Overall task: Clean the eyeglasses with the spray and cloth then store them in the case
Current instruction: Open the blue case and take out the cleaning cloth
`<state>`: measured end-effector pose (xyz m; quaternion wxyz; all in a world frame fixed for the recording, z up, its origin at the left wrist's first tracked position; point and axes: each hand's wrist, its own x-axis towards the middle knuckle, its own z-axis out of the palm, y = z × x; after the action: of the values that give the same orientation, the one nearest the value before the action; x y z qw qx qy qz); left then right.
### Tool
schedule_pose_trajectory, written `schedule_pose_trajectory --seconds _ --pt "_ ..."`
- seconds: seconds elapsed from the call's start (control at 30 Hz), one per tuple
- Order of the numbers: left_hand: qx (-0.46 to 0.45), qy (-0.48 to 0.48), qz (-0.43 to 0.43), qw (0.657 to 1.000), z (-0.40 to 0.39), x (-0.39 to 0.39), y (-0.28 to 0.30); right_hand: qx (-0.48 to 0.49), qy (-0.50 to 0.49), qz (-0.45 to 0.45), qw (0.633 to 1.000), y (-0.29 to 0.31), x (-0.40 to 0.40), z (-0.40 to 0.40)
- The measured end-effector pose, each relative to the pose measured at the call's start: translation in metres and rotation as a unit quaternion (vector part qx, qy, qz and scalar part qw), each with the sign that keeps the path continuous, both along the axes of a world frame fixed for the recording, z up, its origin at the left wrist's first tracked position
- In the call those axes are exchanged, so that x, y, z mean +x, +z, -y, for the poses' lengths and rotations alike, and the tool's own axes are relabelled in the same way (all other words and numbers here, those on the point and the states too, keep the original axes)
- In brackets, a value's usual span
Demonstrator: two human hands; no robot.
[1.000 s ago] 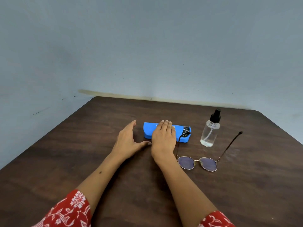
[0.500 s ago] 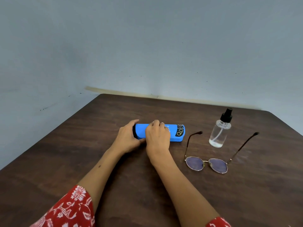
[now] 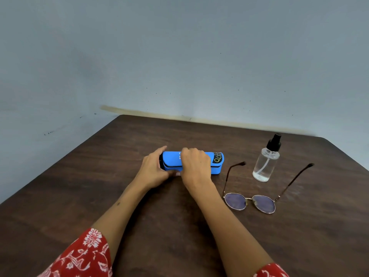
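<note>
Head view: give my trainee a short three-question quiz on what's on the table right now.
1. True or false: the round wire-framed eyeglasses lie on the dark wooden table with their arms unfolded.
2. Which hand grips the left end of the blue eyeglass case? A) left hand B) right hand C) neither
3. Fill in: the clear spray bottle with the black pump top stands ____ between the eyeglasses' arms.

Key: 1 true; 2 A; 3 upright
</note>
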<state>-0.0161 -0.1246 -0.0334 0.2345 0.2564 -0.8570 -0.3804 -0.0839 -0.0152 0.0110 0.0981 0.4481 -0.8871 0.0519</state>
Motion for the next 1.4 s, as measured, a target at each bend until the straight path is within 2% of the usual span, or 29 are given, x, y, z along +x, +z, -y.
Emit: schedule_pose_trajectory --seconds 0.27,0.6,0.9,1.0,1.1,1.17,1.27,1.4 --pt "0.031 -0.031 -0.022 0.999 0.001 0.004 -0.001 -0.035 -0.050 0.038 0.997 0.033 -0.007 0.016" --pt "0.013 -0.037 -0.018 0.999 0.005 0.003 -0.003 -0.056 -0.091 0.147 0.983 0.052 -0.033 0.049" --pt "0.020 -0.023 0.007 1.000 0.005 0.001 -0.003 -0.075 -0.088 0.140 0.983 0.044 -0.020 0.040" --pt "0.026 -0.017 0.003 1.000 0.006 0.001 -0.004 -0.135 -0.111 0.094 0.980 0.039 -0.012 0.030" --pt "0.030 -0.016 -0.003 0.999 0.005 0.001 -0.004 -0.257 -0.197 0.054 0.945 0.035 -0.008 0.014" --pt "0.032 -0.017 -0.004 0.999 0.004 0.001 -0.004 -0.233 -0.238 0.096 0.938 0.033 -0.010 0.002" --pt "0.027 -0.017 -0.002 0.999 0.004 0.002 -0.004 -0.135 -0.258 0.161 0.943 0.028 -0.014 -0.009" --pt "0.022 -0.010 -0.003 1.000 0.004 0.002 -0.003 -0.092 -0.262 0.184 0.943 0.019 -0.017 -0.010"
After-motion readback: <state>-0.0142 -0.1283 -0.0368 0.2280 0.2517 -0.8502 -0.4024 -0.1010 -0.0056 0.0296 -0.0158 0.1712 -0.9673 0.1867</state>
